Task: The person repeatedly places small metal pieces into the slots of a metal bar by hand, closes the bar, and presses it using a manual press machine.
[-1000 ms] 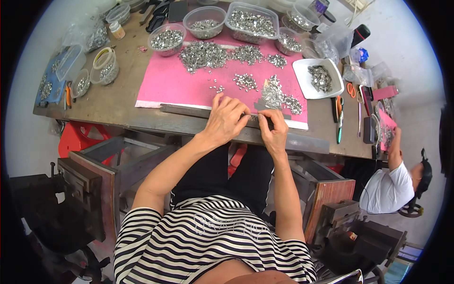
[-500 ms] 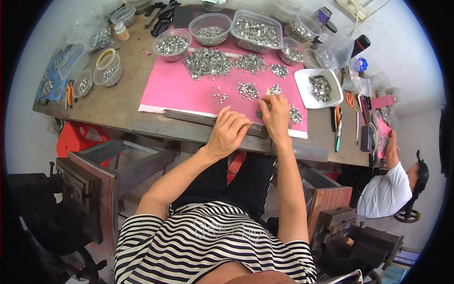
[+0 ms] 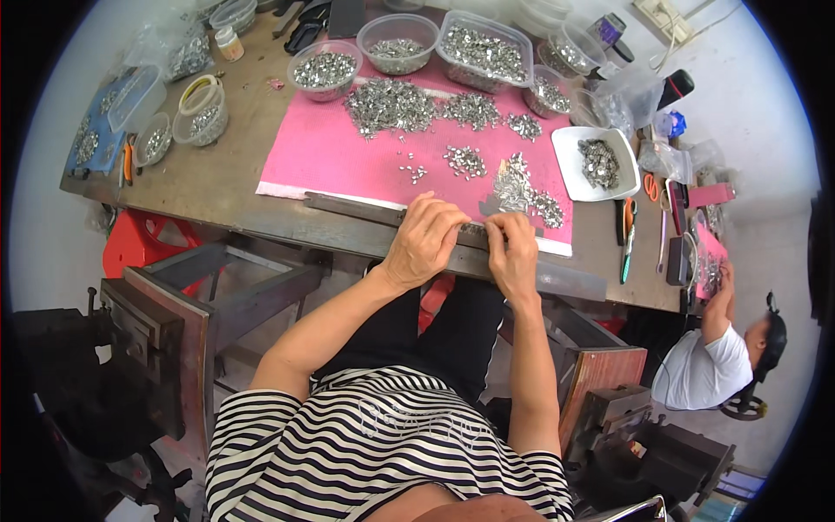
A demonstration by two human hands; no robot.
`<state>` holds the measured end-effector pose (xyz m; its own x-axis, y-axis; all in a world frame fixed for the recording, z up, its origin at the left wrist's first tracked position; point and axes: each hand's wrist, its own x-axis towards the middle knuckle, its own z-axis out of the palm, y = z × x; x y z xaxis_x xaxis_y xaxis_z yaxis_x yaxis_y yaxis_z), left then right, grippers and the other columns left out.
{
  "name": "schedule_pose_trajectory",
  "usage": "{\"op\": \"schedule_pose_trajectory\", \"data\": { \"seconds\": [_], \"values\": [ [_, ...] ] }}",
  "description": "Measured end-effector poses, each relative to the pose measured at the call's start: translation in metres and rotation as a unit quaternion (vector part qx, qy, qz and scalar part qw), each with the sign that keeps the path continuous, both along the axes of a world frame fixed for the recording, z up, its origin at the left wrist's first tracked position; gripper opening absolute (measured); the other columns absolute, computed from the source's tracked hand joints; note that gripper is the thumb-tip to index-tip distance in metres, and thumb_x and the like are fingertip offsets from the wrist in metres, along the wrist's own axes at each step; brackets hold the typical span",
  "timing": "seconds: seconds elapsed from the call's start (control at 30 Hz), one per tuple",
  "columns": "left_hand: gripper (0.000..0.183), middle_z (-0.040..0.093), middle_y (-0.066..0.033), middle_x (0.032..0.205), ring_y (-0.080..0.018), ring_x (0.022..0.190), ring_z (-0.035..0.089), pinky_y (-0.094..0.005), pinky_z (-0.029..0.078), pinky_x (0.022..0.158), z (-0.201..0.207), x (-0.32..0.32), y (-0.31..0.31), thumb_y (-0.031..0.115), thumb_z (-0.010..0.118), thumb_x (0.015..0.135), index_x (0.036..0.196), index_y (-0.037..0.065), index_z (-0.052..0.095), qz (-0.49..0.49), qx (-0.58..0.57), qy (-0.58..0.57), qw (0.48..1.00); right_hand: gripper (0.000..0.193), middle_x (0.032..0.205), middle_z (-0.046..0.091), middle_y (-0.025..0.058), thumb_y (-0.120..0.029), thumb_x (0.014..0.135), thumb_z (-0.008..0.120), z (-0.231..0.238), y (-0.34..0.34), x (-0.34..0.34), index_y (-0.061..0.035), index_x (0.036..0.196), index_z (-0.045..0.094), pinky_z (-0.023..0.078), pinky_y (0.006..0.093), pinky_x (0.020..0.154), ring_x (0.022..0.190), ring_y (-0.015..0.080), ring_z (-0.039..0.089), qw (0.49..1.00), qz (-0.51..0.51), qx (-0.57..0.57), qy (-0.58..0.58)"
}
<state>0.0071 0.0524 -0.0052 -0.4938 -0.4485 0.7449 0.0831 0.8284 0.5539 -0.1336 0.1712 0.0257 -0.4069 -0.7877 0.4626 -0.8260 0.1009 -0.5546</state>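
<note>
A long dark metal bar lies along the front edge of the pink mat. Between my hands a short row of small metal pieces shows on the bar. My left hand rests over the bar with thumb and fingertips closed; whatever they pinch is hidden. At the other end of the row, my right hand has its thumb and index finger pressed together, and what is in them is too small to make out. Just beyond the right hand lie a pile of slim silver pieces and a smaller pile.
More silver heaps cover the mat's far part. Behind stand plastic tubs of metal parts. On the right are a white tray with parts, scissors and a green-handled tool. Another person works at far right.
My right hand has drawn back toward me from the silver piles to the bar, uncovering them. My left hand stays nearly in place. The view has shifted slightly.
</note>
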Motion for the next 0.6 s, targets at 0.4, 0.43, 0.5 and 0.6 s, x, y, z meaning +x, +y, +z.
{"op": "schedule_pose_trajectory", "data": {
  "seconds": [0.4,0.43,0.5,0.6],
  "values": [
    [0.025,0.065,-0.0125,0.104,-0.0338,0.103,0.06,-0.0446,0.046,0.094,0.013,0.091,-0.049,-0.003,0.07,0.083,0.106,0.004,0.065,0.121,0.009,-0.053,0.991,0.01,0.095,0.066,0.0084,-0.002,0.089,0.069,-0.019,0.004,0.0,-0.004,0.099,0.068,0.042,0.0378,0.081,0.09,0.0278,0.059,0.998,0.001,-0.053,-0.032],
    [0.028,0.064,-0.0126,0.108,-0.0334,0.106,0.059,-0.0447,0.045,0.096,0.014,0.106,-0.056,0.001,0.073,0.083,0.109,0.004,0.065,0.132,0.015,-0.082,0.988,0.01,0.095,0.066,0.0084,-0.002,0.089,0.069,-0.019,0.004,0.001,-0.004,0.099,0.068,0.042,0.0378,0.081,0.09,0.0278,0.059,0.998,-0.002,-0.053,-0.032],
    [0.035,0.062,-0.0123,0.116,-0.0328,0.111,0.056,-0.0453,0.042,0.099,0.015,0.131,-0.066,0.008,0.077,0.082,0.115,0.005,0.066,0.17,-0.009,-0.141,0.975,0.011,0.095,0.067,0.0087,-0.006,0.089,0.071,-0.016,0.002,0.004,-0.0039,0.1,0.069,0.043,0.0379,0.082,0.09,0.0279,0.06,0.999,-0.003,-0.044,-0.016],
    [0.039,0.059,-0.0114,0.124,-0.0326,0.114,0.053,-0.0456,0.039,0.102,0.004,0.146,-0.076,0.016,0.08,0.08,0.117,0.007,0.068,0.192,-0.038,-0.193,0.961,0.013,0.095,0.067,0.0101,-0.005,0.089,0.072,-0.015,0.004,0.006,-0.0028,0.101,0.069,0.045,0.038,0.081,0.089,0.0282,0.061,0.997,-0.016,-0.053,-0.048]
  ]
}}
